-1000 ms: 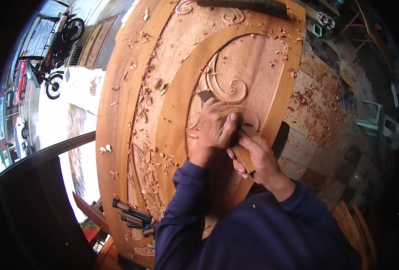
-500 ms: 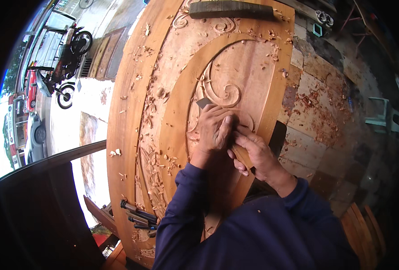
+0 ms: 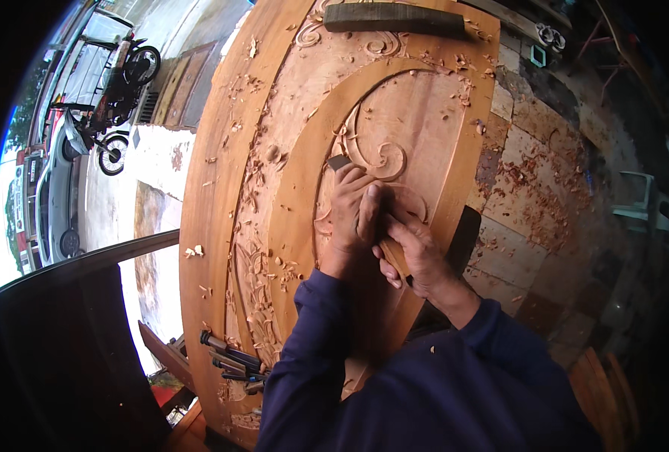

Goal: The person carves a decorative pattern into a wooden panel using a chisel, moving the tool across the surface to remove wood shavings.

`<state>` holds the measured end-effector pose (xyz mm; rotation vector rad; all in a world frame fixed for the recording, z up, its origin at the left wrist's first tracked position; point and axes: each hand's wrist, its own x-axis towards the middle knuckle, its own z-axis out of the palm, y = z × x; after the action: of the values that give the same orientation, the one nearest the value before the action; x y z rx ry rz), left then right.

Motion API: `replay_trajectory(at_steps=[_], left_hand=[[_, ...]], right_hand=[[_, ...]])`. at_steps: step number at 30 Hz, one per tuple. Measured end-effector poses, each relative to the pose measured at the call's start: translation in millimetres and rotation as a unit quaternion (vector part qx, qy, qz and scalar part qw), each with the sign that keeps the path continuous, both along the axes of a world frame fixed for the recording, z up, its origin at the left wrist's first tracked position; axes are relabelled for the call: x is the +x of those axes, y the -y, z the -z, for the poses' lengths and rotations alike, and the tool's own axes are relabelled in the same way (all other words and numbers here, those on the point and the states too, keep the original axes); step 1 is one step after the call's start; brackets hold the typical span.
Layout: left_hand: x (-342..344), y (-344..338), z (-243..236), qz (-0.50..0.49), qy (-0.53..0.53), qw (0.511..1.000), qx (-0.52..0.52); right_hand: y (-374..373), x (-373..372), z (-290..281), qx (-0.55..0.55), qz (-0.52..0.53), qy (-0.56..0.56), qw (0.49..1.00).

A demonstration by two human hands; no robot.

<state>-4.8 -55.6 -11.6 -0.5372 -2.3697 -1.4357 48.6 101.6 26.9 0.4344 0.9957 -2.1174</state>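
Note:
A carving chisel slants across a carved wooden panel (image 3: 293, 166), its wooden handle (image 3: 394, 258) in my right hand (image 3: 419, 252). My left hand (image 3: 355, 207) is closed over the chisel's shank, its fingers folded and thumb raised, just ahead of my right hand. Past the left knuckles shows the flat dark metal end (image 3: 339, 161) of the chisel, beside the raised curved border. A carved scroll (image 3: 383, 160) curls just beyond my hands. The working edge against the wood is too small to make out.
Several carving tools (image 3: 232, 361) lie on the panel by my left forearm. A dark block (image 3: 394, 18) rests at the panel's far end. Wood shavings dot the panel and the tiled floor (image 3: 515, 181). A pale green plastic chair (image 3: 647, 207) stands right; a motorcycle (image 3: 119, 105) is outside left.
Both hands and the chisel have shifted very slightly, my right hand a little nearer and leftward, with the grip kept. Outside, a silver car has moved further into view.

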Motion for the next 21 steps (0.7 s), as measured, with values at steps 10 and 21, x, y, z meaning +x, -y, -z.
replay_trajectory(at_steps=[10,21], left_hand=[[12.9,-6.7,-6.8,0.022,0.049,0.991,-0.121],[-0.1,0.9,-1.9,0.002,0.086,0.996,-0.011]], right_hand=[[-31.3,4.2,4.5,-0.021,-0.042,-0.014,0.999],[-17.6,-9.3,-4.3,-0.009,-0.05,0.034,0.998]])
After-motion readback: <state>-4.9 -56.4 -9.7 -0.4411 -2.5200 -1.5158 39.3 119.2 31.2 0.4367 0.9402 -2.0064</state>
